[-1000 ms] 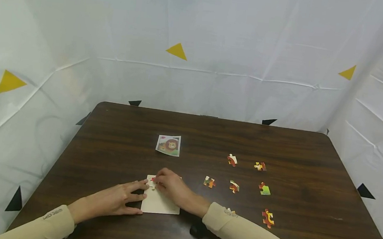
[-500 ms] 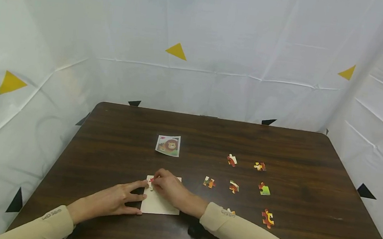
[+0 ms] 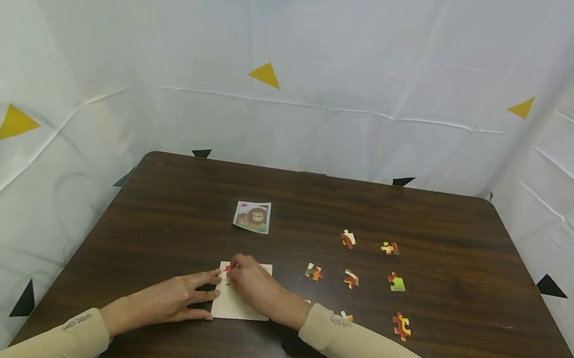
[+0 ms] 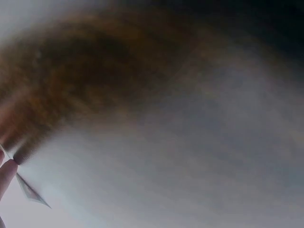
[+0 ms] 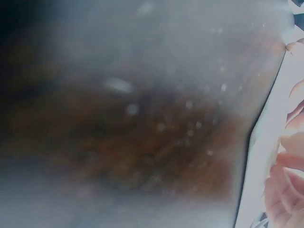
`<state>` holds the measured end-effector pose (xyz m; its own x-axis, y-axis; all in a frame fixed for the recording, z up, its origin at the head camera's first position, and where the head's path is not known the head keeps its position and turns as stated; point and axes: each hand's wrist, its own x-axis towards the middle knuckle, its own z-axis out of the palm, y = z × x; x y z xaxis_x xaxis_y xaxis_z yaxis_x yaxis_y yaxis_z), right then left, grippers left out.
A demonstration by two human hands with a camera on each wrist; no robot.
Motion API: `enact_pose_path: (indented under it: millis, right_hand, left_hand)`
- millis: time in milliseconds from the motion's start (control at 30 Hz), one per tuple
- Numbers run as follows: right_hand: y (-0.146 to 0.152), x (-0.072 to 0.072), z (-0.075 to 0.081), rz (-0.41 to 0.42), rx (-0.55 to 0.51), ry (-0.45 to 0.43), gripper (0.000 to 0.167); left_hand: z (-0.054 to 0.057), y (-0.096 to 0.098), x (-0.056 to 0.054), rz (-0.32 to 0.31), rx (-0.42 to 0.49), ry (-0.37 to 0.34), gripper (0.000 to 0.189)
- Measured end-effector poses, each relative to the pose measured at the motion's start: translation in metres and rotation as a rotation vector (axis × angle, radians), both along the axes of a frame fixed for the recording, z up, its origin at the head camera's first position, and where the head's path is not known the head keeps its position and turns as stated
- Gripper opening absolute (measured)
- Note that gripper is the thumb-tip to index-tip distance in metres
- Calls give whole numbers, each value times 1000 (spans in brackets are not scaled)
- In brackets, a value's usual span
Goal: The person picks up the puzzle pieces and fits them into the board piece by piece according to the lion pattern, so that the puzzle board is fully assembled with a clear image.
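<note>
A square cream puzzle board (image 3: 239, 309) lies on the dark wooden table near its front. My left hand (image 3: 169, 299) rests at the board's left edge, fingers spread and fairly straight, fingertips at the rim. At the board's far left corner, the curled fingers of my right hand (image 3: 257, 288) pinch a white-and-pink puzzle piece (image 3: 227, 269), close over the board; my fingers partly cover it. A little red print shows past the right hand along the far edge. In the right wrist view, my right hand (image 5: 285, 194) appears beside the board's pale edge (image 5: 259, 152).
A lion picture card (image 3: 252, 217) lies beyond the board. Loose puzzle pieces, among them a green one (image 3: 397, 283) and a red-yellow one (image 3: 401, 326), are scattered to the right. A dark object (image 3: 295, 346) sits under my right forearm. White sheeting (image 3: 331, 61) surrounds the table.
My right hand has shifted slightly left and nearer the board's corner, moving the piece with it. My left hand stays put, and the loose pieces have not moved.
</note>
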<state>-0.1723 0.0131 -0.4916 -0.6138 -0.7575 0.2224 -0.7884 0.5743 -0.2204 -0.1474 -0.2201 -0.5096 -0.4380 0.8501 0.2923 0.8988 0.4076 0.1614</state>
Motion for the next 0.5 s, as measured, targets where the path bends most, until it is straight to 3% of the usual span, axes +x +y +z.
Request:
enact_pose_path:
  millis: [300,500]
  right_hand:
    - [4,6,1,28,32,23,19]
    - [9,5,10,3,-20,-86,28]
  left_hand:
    - [-1,1,-1,-15,36,28,44]
    - [-1,2,-1,-24,41,13,44]
